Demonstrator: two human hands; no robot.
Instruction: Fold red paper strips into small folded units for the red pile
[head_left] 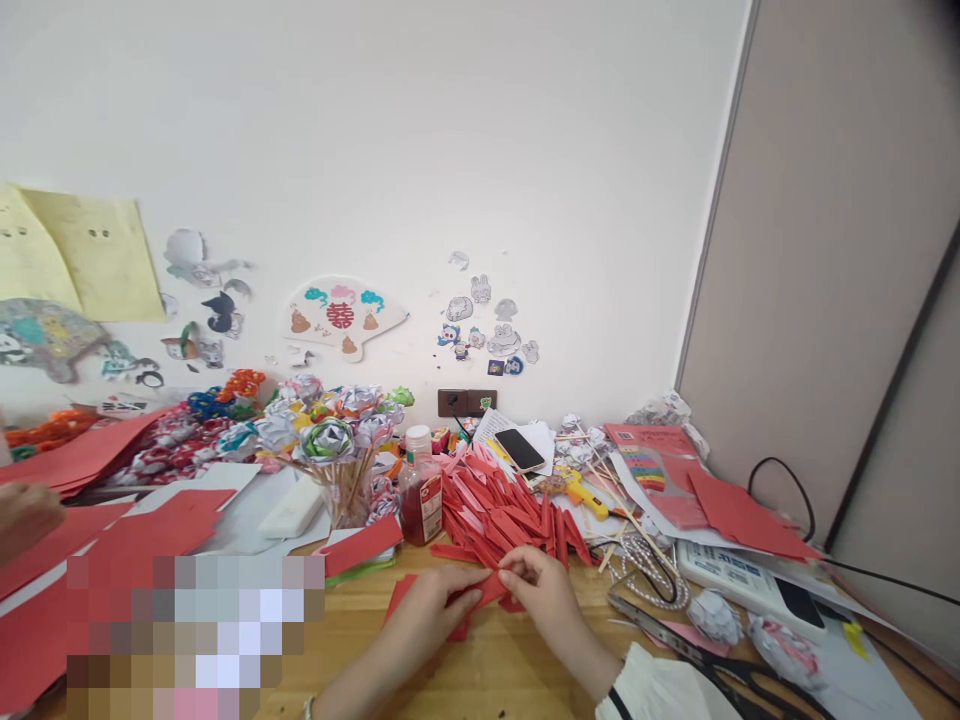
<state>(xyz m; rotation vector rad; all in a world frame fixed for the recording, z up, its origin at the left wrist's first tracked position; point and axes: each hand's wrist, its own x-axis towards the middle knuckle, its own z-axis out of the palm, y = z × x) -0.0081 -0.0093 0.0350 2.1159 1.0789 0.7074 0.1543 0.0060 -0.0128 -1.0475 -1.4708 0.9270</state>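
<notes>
Between my two hands, low over the wooden table [345, 665], is a small piece of red paper [491, 588]. My left hand [442, 598] pinches it from the left, thumb and fingers pressed together. From the right, my right hand [544, 592] grips its other end with thumb and fingertips. More red paper [401, 595] lies under and beside my left hand. Just beyond my hands rises a pile of folded red paper strips [502, 505]. A bottle of dark red liquid [421, 490] with a white cap stands left of the pile.
Scissors [697, 650], a white power strip [750, 580] and crumpled paper [714, 615] lie at right. A yellow glue gun [589, 495] and a phone [519, 450] sit behind. Paper flowers [330, 440] stand at left; another person's hand [30, 520] is beside red sheets [180, 520].
</notes>
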